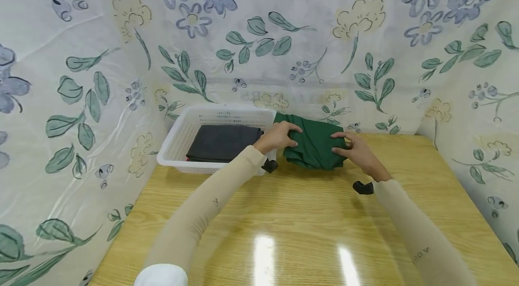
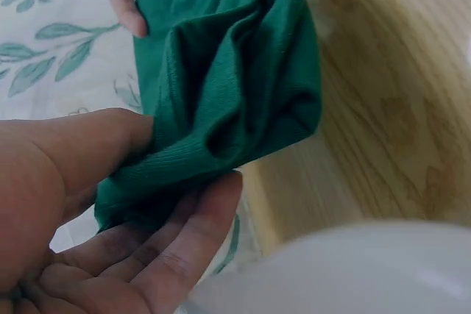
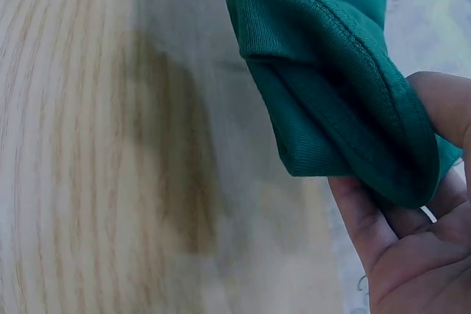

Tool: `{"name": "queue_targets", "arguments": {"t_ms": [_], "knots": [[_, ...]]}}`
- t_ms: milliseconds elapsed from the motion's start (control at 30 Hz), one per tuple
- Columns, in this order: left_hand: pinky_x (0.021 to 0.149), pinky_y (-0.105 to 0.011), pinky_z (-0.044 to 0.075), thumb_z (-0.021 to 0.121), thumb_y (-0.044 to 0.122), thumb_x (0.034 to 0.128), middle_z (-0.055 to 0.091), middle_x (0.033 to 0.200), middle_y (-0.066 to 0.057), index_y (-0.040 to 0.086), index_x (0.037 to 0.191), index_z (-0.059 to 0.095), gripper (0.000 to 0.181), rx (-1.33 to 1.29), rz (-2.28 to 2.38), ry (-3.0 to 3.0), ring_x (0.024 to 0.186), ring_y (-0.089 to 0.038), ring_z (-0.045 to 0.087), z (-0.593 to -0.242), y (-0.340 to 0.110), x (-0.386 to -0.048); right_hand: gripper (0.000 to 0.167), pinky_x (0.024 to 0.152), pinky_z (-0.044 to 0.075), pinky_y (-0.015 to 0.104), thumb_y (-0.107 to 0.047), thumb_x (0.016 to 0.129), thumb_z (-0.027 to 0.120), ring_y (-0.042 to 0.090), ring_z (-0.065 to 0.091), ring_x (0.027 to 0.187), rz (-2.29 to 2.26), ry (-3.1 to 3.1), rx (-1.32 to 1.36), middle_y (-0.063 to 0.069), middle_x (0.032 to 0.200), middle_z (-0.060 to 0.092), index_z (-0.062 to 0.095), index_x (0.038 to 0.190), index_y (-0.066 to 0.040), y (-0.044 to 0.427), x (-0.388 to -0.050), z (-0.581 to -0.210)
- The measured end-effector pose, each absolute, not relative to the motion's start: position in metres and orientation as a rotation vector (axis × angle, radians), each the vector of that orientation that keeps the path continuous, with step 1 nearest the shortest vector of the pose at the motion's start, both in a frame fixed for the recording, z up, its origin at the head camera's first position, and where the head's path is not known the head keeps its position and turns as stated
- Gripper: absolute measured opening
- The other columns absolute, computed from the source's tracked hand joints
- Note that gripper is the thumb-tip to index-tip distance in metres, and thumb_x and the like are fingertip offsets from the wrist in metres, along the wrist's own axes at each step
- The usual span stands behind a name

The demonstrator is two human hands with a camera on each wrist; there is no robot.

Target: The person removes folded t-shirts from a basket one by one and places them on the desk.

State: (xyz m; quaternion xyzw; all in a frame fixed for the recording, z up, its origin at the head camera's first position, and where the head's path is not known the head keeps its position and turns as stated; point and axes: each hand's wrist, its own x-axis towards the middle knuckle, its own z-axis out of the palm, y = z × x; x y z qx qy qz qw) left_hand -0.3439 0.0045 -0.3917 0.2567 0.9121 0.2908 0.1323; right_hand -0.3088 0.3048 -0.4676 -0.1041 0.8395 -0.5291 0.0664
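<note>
"Pinching that green cloth point(image 1: 314, 142) from both ends, I'm seeing?"

"Yes. The left hand point(image 1: 279, 136) is gripping the end beside the basket point(image 1: 164, 151), and the right hand point(image 1: 357, 151) is gripping the other. Each is keeping cloth between thumb and fingers."

"Why are both holding on?"

"Soft layers like these would probably be slumping under a single grip, so I'm guessing the pair is holding the folds together. Fingers are reaching underneath, likely supporting the weight."

"Where is it sitting?"

"It's staying over the back of the surface point(image 1: 300, 214), just right of the basket. Whether any part is resting down, I'm not managing to tell."

"Which way is it pointing?"

"Its long axis is running left to right, hand to hand, the left end pointing basketward and the right slanting slightly frontward. Layered folds are showing by the right hand."

"And the black cloth point(image 1: 225, 142)?"

"That's lying folded inside the basket, whose walls are presumably keeping it contained."
</note>
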Motion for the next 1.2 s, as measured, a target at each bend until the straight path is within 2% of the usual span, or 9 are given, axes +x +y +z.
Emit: {"name": "queue_targets", "arguments": {"t_ms": [233, 333, 533, 667, 733, 900, 1000, 1100, 1200], "knots": [[0.089, -0.037, 0.052, 0.074, 0.009, 0.0966, 0.050, 0.153, -0.016, 0.007, 0.144, 0.060, 0.049, 0.727, 0.751, 2.625, 0.124, -0.032, 0.059, -0.398, 0.015, -0.348, 0.046, 0.078, 0.045, 0.034, -0.021, 0.100, 0.071, 0.016, 0.051, 0.086, -1.575, 2.541, -0.283, 0.013, 0.124, 0.049, 0.058, 0.143, -0.015, 0.302, -0.315, -0.479], [0.095, -0.036, 0.052, 0.073, 0.008, 0.0966, 0.048, 0.155, -0.015, 0.007, 0.145, 0.060, 0.050, 0.692, 0.705, 2.608, 0.133, -0.034, 0.053, -0.399, 0.019, -0.347, 0.044, 0.075, 0.040, 0.036, -0.020, 0.100, 0.071, 0.022, 0.039, 0.079, -1.540, 2.552, -0.284, 0.013, 0.101, 0.043, 0.059, 0.142, -0.015, 0.301, -0.316, -0.483], [0.102, -0.039, 0.050, 0.074, 0.004, 0.0948, 0.050, 0.154, -0.012, 0.005, 0.145, 0.059, 0.052, 0.666, 0.641, 2.582, 0.137, -0.034, 0.050, -0.399, 0.024, -0.346, 0.044, 0.077, 0.044, 0.034, -0.018, 0.100, 0.071, 0.023, 0.047, 0.094, -1.491, 2.581, -0.242, 0.016, 0.133, 0.048, 0.059, 0.142, -0.014, 0.299, -0.315, -0.488], [0.104, -0.037, 0.050, 0.073, 0.000, 0.0940, 0.054, 0.151, -0.010, 0.002, 0.143, 0.059, 0.051, 0.675, 0.599, 2.568, 0.139, -0.033, 0.049, -0.404, 0.028, -0.348, 0.045, 0.071, 0.041, 0.034, -0.017, 0.100, 0.071, 0.024, 0.042, 0.084, -1.482, 2.581, -0.215, 0.017, 0.116, 0.049, 0.058, 0.143, -0.012, 0.301, -0.315, -0.491], [0.104, -0.037, 0.049, 0.073, 0.000, 0.0942, 0.055, 0.150, -0.008, 0.002, 0.142, 0.060, 0.050, 0.675, 0.563, 2.581, 0.142, -0.032, 0.046, -0.407, 0.030, -0.350, 0.046, 0.073, 0.041, 0.035, -0.017, 0.100, 0.070, 0.025, 0.043, 0.086, -1.477, 2.570, -0.216, 0.019, 0.120, 0.049, 0.057, 0.144, -0.010, 0.303, -0.315, -0.493], [0.100, -0.033, 0.051, 0.069, -0.001, 0.0965, 0.054, 0.151, -0.011, 0.000, 0.145, 0.057, 0.050, 0.689, 0.442, 2.571, 0.139, -0.032, 0.049, -0.410, 0.035, -0.351, 0.048, 0.096, 0.045, 0.045, -0.016, 0.101, 0.068, 0.037, 0.048, 0.124, -1.486, 2.530, -0.201, 0.023, 0.160, 0.031, 0.054, 0.147, -0.008, 0.305, -0.313, -0.497], [0.101, -0.036, 0.050, 0.065, -0.001, 0.0986, 0.050, 0.153, -0.016, -0.002, 0.147, 0.052, 0.051, 0.698, 0.355, 2.534, 0.137, -0.032, 0.051, -0.410, 0.038, -0.351, 0.048, 0.105, 0.042, 0.053, -0.014, 0.102, 0.067, 0.044, 0.040, 0.139, -1.477, 2.536, -0.189, 0.024, 0.164, 0.024, 0.053, 0.148, -0.009, 0.306, -0.313, -0.497], [0.093, -0.035, 0.055, 0.062, -0.002, 0.0998, 0.048, 0.153, -0.018, -0.002, 0.148, 0.050, 0.050, 0.649, 0.331, 2.498, 0.135, -0.031, 0.052, -0.412, 0.041, -0.351, 0.048, 0.106, 0.041, 0.055, -0.013, 0.102, 0.067, 0.045, 0.038, 0.141, -1.450, 2.567, -0.182, 0.024, 0.164, 0.026, 0.054, 0.148, -0.009, 0.305, -0.315, -0.498], [0.072, -0.030, 0.056, 0.059, -0.004, 0.1006, 0.048, 0.151, -0.020, -0.001, 0.142, 0.052, 0.042, 0.595, 0.336, 2.477, 0.128, -0.029, 0.055, -0.414, 0.043, -0.352, 0.048, 0.102, 0.043, 0.053, -0.015, 0.102, 0.067, 0.044, 0.043, 0.133, -1.404, 2.608, -0.182, 0.027, 0.159, 0.033, 0.054, 0.147, -0.007, 0.305, -0.316, -0.498]]}}
